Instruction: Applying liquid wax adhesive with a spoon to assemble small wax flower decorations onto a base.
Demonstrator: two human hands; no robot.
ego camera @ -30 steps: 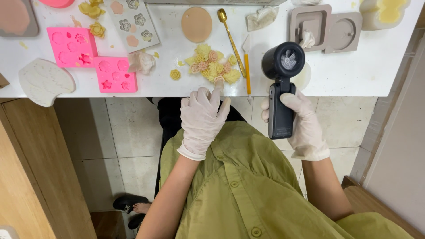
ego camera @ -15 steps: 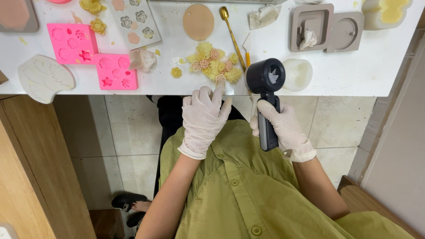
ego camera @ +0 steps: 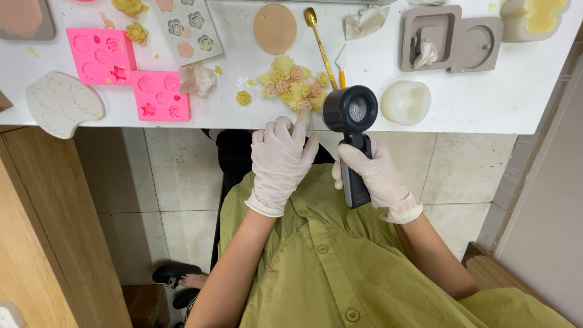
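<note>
White tabletop [ego camera: 473,103]: right hand [ego camera: 376,179] clenches black blower [ego camera: 351,121] (left hand [ego camera: 279,164] fingertip-presses flower cluster [ego camera: 294,85]).

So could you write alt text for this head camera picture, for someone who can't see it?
Seen from above, a person in white gloves holds a black handheld blower in the right hand, beside a cluster of small yellow and pink moulded flowers that the left hand touches with one fingertip. Pink flower moulds, a gold spoon and grey moulds lie on the white table.

white-gloved hands [ego camera: 280,159], black dryer [ego camera: 351,124], yellow-pink flowers [ego camera: 293,85], pink moulds [ego camera: 101,56].
</note>
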